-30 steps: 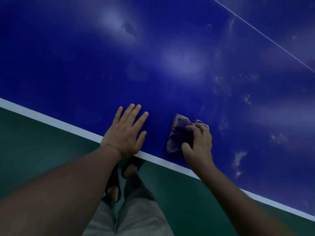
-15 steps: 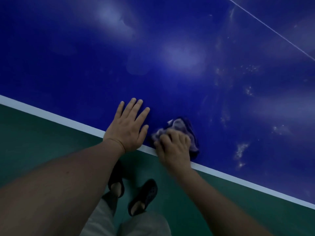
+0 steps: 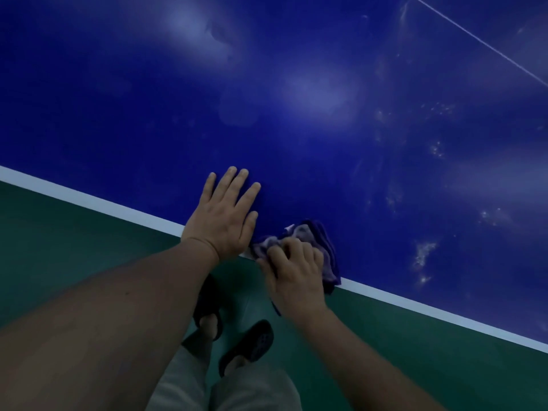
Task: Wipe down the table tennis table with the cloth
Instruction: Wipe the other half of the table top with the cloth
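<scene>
Head view, looking down over the near edge of the blue bench [image 3: 296,129]. Left hand [image 3: 221,221] lies palm down on the blue surface, fingers straight and slightly spread, holding nothing; its heel sits over the white edge stripe [image 3: 89,198]. Right hand [image 3: 296,274] is just right of it, fingers curled down over a bunched cloth [image 3: 324,244] and gripping it against the bench edge. Cloth is dark purple-blue with paler grey patches and is crumpled rather than folded. It rests on the blue surface right at the edge, overlapping the white stripe, with one corner hanging just past the stripe. Cloth's left end comes up beside the left thumb; cannot tell whether they touch. Pale whitish specks [image 3: 424,253] are scattered over the bench to the right of the cloth, well apart from both hands. Broad soft light patches show on the surface further out. A thin white line [image 3: 474,38] crosses the far upper right corner. Below the edge is green floor [image 3: 59,247]. Two feet in dark sandals [image 3: 249,345] and light trousers [image 3: 252,390] show between the forearms.
</scene>
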### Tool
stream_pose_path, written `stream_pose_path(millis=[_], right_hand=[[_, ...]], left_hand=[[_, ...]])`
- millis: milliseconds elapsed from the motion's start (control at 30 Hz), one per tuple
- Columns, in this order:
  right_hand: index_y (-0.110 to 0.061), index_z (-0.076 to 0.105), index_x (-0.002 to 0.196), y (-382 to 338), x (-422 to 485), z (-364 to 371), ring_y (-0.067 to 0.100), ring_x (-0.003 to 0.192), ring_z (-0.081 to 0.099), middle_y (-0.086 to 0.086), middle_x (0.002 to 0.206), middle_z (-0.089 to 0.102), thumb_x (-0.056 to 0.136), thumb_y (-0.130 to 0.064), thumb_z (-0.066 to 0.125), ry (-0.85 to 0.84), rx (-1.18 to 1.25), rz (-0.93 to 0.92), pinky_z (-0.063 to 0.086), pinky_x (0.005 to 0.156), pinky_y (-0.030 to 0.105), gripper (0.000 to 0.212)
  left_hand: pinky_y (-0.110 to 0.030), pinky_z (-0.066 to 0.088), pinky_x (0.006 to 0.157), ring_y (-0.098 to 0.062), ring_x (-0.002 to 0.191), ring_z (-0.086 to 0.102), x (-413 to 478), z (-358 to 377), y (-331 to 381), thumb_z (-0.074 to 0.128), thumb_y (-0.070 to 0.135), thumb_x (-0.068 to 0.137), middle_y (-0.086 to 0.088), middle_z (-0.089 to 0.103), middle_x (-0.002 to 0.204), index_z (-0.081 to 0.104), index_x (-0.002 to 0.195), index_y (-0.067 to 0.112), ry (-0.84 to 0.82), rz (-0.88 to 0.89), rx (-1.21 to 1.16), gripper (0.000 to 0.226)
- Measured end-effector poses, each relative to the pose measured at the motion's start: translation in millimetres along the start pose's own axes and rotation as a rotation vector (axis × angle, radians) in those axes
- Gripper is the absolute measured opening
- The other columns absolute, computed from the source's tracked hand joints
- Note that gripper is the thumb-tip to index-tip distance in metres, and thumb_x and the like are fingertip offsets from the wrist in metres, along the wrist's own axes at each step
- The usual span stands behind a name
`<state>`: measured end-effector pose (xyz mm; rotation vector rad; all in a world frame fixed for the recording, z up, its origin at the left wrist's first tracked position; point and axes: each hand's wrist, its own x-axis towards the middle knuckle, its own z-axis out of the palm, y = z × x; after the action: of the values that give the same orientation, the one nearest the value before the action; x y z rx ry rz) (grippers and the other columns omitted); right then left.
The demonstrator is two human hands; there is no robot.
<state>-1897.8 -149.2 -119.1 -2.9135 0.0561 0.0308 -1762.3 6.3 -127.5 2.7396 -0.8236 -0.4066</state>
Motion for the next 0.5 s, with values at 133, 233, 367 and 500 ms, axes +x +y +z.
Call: stream_pose_path(millis=[133, 233, 367, 500], right_hand=[[-0.025, 0.056, 0.100, 46, 43, -16, 0.024, 0.089, 0.048, 0.000, 0.100, 0.051, 0.100, -0.051, 0.045, -0.116, -0.084, -0.183, 0.035, 0.079, 0.041, 0.028], [-0.022, 0.058, 0.098, 52, 95, -18, 0.026, 0.098, 0.047, 0.003, 0.102, 0.052, 0.101, -0.050, 0.046, 0.032, -0.022, 0.182, 0.034, 0.085, 0.044, 0.031], [-0.025, 0.055, 0.100, 22, 71, -6, 0.024, 0.094, 0.045, 0.002, 0.100, 0.049, 0.099, -0.053, 0.044, 0.087, 0.009, 0.332, 0.031, 0.081, 0.040, 0.030], [-0.027, 0.054, 0.096, 33, 0, -11, 0.021, 0.087, 0.043, -0.001, 0.095, 0.048, 0.096, -0.058, 0.043, -0.005, -0.007, 0.176, 0.030, 0.075, 0.037, 0.032]], left_hand=[[-0.052, -0.004, 0.124, -0.027, 0.155, 0.000, 1, 0, 0, 0.007, 0.048, 0.098, -0.011, 0.010, 0.167, 0.022, 0.159, 0.019, -0.007, -0.009, 0.010, 0.069], [-0.053, -0.003, 0.124, -0.027, 0.155, -0.001, 1, 1, 0, 0.009, 0.049, 0.098, -0.011, 0.010, 0.168, 0.023, 0.158, 0.022, -0.012, -0.001, 0.009, 0.068], [-0.053, -0.002, 0.124, -0.028, 0.155, -0.001, 1, 0, 1, 0.010, 0.052, 0.097, -0.011, 0.009, 0.167, 0.023, 0.158, 0.026, -0.011, 0.003, 0.041, 0.067], [-0.053, -0.001, 0.124, -0.028, 0.155, -0.001, 1, 2, 1, 0.011, 0.054, 0.097, -0.011, 0.009, 0.167, 0.023, 0.158, 0.027, -0.015, -0.006, 0.068, 0.067]])
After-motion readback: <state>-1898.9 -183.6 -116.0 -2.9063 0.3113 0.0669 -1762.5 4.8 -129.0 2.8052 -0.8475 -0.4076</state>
